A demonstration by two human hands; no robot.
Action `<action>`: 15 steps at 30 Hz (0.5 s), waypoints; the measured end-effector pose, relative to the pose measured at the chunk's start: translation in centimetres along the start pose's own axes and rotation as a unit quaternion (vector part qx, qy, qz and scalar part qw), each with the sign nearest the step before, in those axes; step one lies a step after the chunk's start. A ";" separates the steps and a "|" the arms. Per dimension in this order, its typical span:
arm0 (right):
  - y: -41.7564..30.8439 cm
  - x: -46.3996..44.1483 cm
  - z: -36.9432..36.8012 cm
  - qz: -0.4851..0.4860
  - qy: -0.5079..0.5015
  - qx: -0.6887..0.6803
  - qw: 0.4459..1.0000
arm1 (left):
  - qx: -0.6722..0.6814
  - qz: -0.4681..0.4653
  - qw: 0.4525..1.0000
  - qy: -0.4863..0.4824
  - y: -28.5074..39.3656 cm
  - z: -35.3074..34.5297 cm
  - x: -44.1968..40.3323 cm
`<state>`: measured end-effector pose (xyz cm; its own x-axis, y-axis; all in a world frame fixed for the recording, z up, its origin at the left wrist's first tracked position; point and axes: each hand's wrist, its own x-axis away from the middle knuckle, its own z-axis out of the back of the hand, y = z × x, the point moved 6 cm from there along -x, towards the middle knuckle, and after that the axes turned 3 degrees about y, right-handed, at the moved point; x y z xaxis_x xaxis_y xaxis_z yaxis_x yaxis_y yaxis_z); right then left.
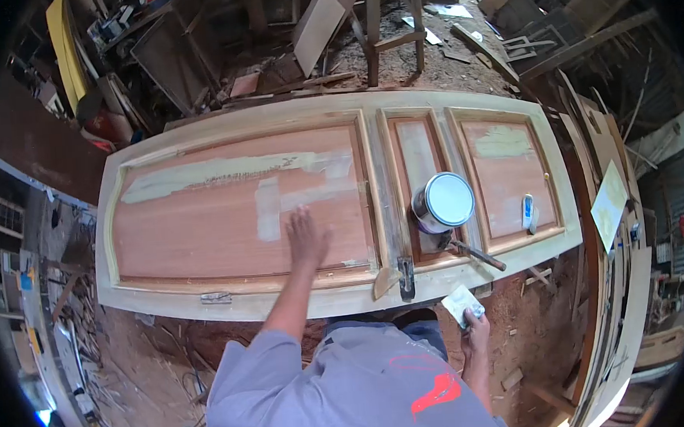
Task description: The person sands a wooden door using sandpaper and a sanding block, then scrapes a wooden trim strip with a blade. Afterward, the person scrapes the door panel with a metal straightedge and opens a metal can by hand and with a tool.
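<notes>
A wooden panelled door (239,255) lies flat across the view, with pale filler patches on its panels. My left hand (307,237) rests on the large left panel, fingers stretched out, just below a filler patch (268,210). In front of the door's near edge, my right hand (476,330) grips a pale folded square that looks like sandpaper (460,303). A lidded tin can (449,199) stands over the narrow middle panel. Beside it lies a hammer (482,258), handle pointing to the near right. A putty knife (387,281) and a dark flat tool (406,278) lie at the near edge.
A small white and blue container (527,211) lies on the right panel. Boards (596,276) lean along the right side. Wooden trestle legs (396,42) and scrap wood stand behind the door. Wood offcuts and debris litter the earthen floor (151,358).
</notes>
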<state>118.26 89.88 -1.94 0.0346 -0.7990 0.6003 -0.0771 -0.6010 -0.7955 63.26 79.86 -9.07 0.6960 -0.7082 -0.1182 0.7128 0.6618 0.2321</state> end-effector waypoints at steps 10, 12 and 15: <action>-0.9 -8.1 -1.5 -0.055 -0.112 0.098 0.987 | -0.018 0.030 0.999 -0.030 -0.3 0.0 -11.7; -2.2 -9.1 -2.2 -0.056 -0.119 0.110 0.985 | -0.030 0.044 0.998 -0.036 0.1 -0.8 -14.6; -3.5 -11.5 -0.5 -0.063 -0.132 0.145 0.979 | -0.020 0.069 0.997 -0.023 0.9 -1.6 -15.8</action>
<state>117.65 101.19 -5.98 0.2848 -0.6719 0.6837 0.2282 -0.6452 -0.7291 52.99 92.05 -8.57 0.7832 -0.6202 -0.0439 0.6147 0.7618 0.2047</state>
